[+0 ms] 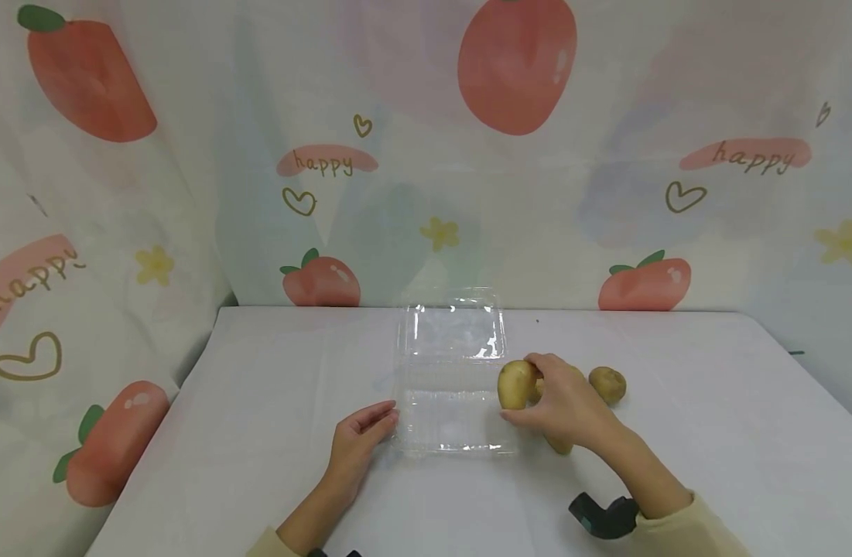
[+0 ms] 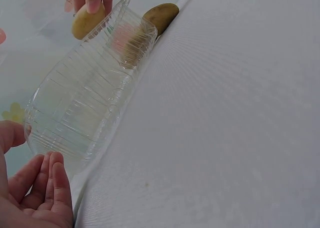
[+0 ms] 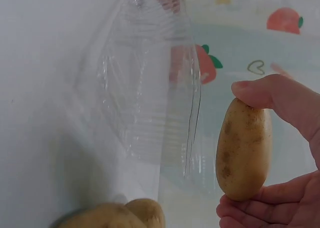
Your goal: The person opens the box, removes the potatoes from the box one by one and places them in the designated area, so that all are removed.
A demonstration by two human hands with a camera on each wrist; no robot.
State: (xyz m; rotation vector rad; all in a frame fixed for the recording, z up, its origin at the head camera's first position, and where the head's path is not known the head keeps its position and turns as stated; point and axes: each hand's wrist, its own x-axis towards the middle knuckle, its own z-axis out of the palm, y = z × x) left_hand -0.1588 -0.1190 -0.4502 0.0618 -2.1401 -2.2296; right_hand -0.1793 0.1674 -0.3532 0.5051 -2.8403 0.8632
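A clear plastic clamshell box (image 1: 460, 414) lies on the white table with its lid raised at the back. My left hand (image 1: 359, 437) holds the box's left edge, thumb at the rim and fingers against the outer wall (image 2: 56, 175). Over the box's right side, my right hand (image 1: 568, 398) grips a yellow potato (image 3: 243, 149) end to end between thumb and fingertips. Another potato (image 1: 607, 385) lies farther right. More potatoes, such as this one (image 1: 559, 445), are partly hidden under the right hand; the right wrist view shows two potatoes (image 3: 102, 217) below.
The white table (image 1: 293, 363) has a patterned cloth wall (image 1: 412, 224) along its back and another at the left side. A black wrist strap piece (image 1: 604, 517) sits by the right sleeve.
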